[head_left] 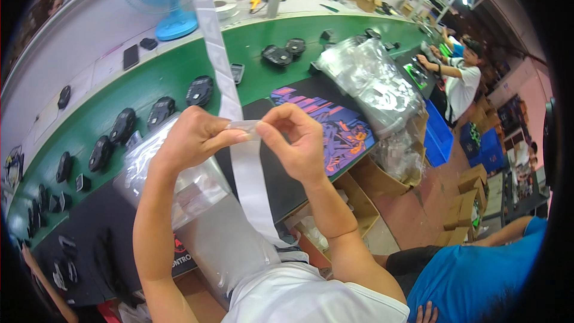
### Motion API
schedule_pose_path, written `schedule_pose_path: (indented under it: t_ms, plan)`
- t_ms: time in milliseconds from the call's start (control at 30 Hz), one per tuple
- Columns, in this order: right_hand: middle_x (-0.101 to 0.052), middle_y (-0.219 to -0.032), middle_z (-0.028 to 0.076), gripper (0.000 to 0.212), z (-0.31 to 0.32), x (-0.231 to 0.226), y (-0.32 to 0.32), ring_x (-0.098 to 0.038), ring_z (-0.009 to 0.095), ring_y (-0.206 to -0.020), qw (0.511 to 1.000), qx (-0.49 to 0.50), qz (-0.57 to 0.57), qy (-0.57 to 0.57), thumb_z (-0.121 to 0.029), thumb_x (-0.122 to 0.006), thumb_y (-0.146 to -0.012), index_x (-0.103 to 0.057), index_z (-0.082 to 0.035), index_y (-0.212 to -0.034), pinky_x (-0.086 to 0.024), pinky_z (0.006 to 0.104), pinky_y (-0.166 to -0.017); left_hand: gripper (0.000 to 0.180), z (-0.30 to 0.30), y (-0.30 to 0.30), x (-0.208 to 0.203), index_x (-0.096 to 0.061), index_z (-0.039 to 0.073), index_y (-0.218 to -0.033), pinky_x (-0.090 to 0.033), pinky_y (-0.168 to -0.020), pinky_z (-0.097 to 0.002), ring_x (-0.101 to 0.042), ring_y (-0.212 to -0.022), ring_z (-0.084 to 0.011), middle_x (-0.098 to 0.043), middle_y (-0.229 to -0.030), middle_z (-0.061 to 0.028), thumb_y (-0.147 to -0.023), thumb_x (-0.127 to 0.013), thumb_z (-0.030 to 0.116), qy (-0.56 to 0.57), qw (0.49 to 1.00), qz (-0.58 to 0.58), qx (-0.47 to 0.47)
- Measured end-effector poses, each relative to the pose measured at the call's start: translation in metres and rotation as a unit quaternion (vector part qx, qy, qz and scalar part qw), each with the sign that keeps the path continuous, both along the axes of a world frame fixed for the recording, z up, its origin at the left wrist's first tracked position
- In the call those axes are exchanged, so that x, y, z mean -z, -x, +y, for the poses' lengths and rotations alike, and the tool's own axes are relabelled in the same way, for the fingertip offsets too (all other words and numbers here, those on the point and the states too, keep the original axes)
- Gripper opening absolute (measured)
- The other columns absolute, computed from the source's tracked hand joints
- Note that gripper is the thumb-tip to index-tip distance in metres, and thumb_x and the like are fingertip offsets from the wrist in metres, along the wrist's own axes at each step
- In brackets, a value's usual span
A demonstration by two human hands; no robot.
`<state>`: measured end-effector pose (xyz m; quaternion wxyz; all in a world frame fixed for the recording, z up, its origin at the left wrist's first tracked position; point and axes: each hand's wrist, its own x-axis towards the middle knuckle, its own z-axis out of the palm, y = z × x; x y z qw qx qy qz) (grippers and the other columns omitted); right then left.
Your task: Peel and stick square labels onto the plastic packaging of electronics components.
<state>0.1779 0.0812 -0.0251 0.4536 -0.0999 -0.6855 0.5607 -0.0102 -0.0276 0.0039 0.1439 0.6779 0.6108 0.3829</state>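
My left hand and my right hand meet in front of my chest, thumbs and forefingers pinched. Between them stretches a narrow translucent edge of a long white label strip. The strip comes down from the top of the view, passes behind my fingers and hangs toward my lap. Whether the translucent part is a separate sticker, I cannot tell. Beneath my left forearm lie clear plastic bags. Beyond my hands a dark computer mouse rests on the green bench, and a purple-and-orange patterned mat lies beside my right hand.
Several dark mice line the green bench. A blue fan, a white roll and a phone stand behind. At right are piled clear bags, a blue bin and cardboard boxes. A blue-shirted person is close by.
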Motion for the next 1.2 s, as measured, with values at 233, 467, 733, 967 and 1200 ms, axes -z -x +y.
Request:
schedule_pose_path:
  t_ms: [233, 467, 733, 967, 1200]
  plan:
    - [-0.063, -0.077, 0.003, 0.010, -0.006, -0.006, -0.006, -0.053, 0.011, -0.066, 0.982, 0.101, 0.014, -0.159, -0.002, -0.073, -0.084, -0.064, -0.002, -0.086, -0.042, 0.0247, -0.061, 0.041, 0.004, -0.001, 0.008, -0.075, 0.007, -0.106, -0.048, -0.060, -0.0363, -0.061, -0.060, -0.0286, -0.066, -0.072, -0.0174, -0.094, -0.064, 0.045, -0.070, 0.994, -0.079, 0.037]
    - [-0.061, -0.071, 0.007, 0.012, -0.081, -0.010, -0.054, -0.056, 0.015, -0.062, 0.986, -0.154, -0.043, -0.055, 0.002, -0.076, -0.077, -0.065, -0.001, -0.082, -0.045, 0.0269, -0.058, 0.050, 0.005, 0.001, -0.003, -0.070, 0.002, -0.119, -0.052, -0.080, -0.0359, -0.070, -0.086, -0.0271, -0.074, -0.100, -0.0164, -0.103, -0.048, 0.044, 0.026, 0.998, -0.057, 0.017]
    - [-0.048, -0.062, -0.003, 0.012, -0.094, 0.036, -0.030, -0.037, 0.005, -0.052, 0.948, -0.165, -0.270, -0.039, -0.007, -0.079, -0.082, -0.067, -0.003, -0.080, -0.029, 0.0229, -0.047, 0.055, 0.007, -0.004, -0.008, -0.074, 0.007, -0.112, -0.049, -0.065, -0.0355, -0.064, -0.067, -0.0253, -0.069, -0.074, -0.0143, -0.100, -0.051, 0.055, 0.030, 0.998, -0.051, -0.006]
    - [-0.042, -0.062, -0.007, 0.014, -0.098, 0.038, -0.034, -0.032, 0.003, -0.056, 0.939, -0.147, -0.311, -0.024, -0.007, -0.079, -0.081, -0.066, -0.003, -0.078, -0.023, 0.0213, -0.050, 0.061, 0.008, -0.007, -0.002, -0.076, 0.008, -0.112, -0.051, -0.066, -0.0365, -0.067, -0.070, -0.0293, -0.071, -0.078, -0.0169, -0.096, -0.052, 0.062, -0.012, 0.999, -0.031, -0.011]
    - [-0.043, -0.058, -0.003, 0.013, -0.099, 0.045, -0.034, -0.033, 0.007, -0.051, 0.941, -0.135, -0.305, -0.056, -0.010, -0.079, -0.081, -0.068, -0.004, -0.079, -0.026, 0.0253, -0.047, 0.066, 0.006, -0.008, -0.004, -0.076, 0.005, -0.110, -0.054, -0.070, -0.0372, -0.070, -0.075, -0.0311, -0.073, -0.083, -0.0189, -0.094, -0.053, 0.066, -0.004, 1.000, -0.020, -0.012]
